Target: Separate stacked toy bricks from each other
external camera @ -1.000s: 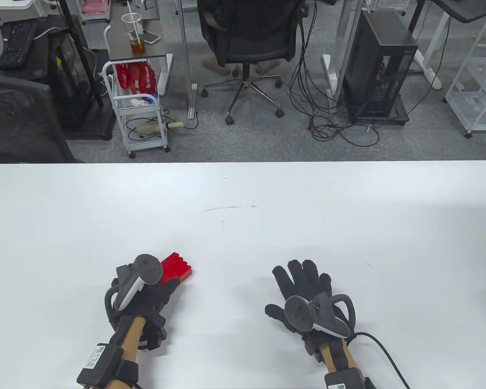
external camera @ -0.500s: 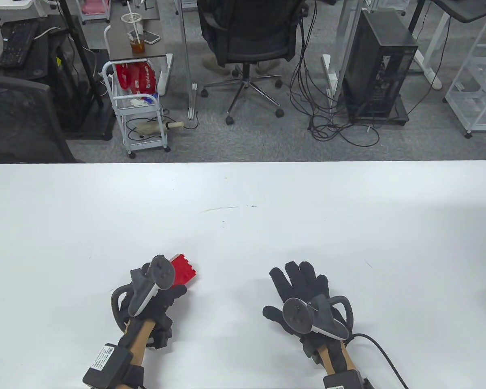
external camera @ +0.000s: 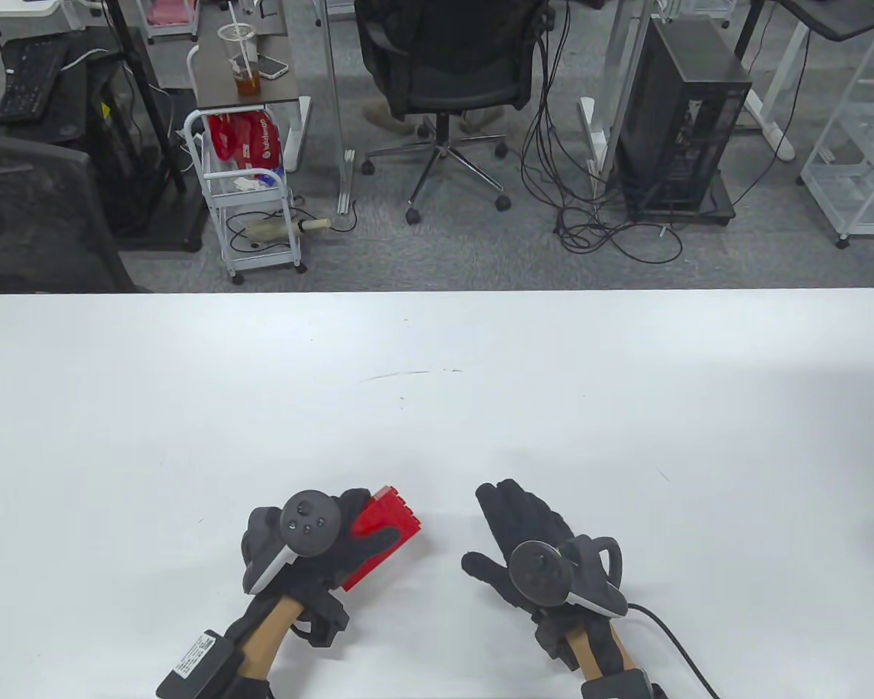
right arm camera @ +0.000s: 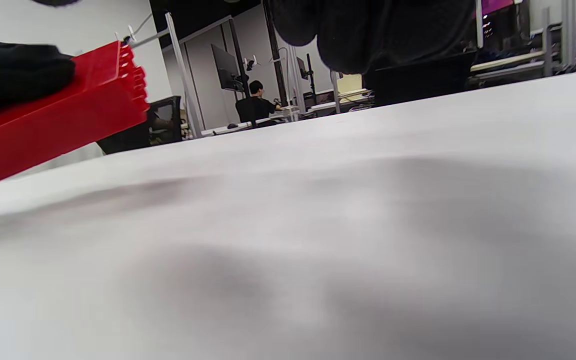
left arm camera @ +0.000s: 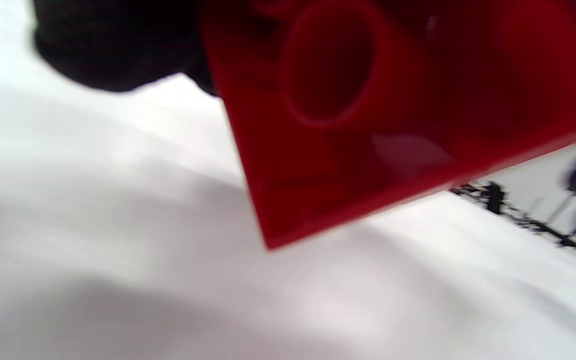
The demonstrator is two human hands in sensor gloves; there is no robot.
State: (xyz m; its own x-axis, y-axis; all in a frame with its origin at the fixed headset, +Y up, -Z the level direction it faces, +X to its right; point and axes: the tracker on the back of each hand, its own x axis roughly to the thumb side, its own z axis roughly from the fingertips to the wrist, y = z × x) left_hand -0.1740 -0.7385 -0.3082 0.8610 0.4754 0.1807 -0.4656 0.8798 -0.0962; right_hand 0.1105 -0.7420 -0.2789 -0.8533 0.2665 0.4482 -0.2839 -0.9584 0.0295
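A stack of red toy bricks [external camera: 382,530] is held by my left hand [external camera: 349,542], lifted and tilted above the white table [external camera: 437,408]. The stack's hollow underside fills the left wrist view [left arm camera: 368,125]. In the right wrist view the red stack [right arm camera: 53,125] hangs above the table at the left, with black fingers on top of it. My right hand [external camera: 513,524] is open and empty just right of the stack, fingers spread and pointing up-left, apart from the bricks. How many bricks make up the stack I cannot tell.
The table's far edge [external camera: 437,293] runs across the middle of the table view. Beyond it stand an office chair [external camera: 448,80], a white cart [external camera: 251,189] and a computer tower [external camera: 681,124]. A cable [external camera: 677,641] trails from my right wrist.
My left hand has lifted the red stack and carried it right and toward me, turning it. My right hand has shifted slightly left, toward the stack, staying open.
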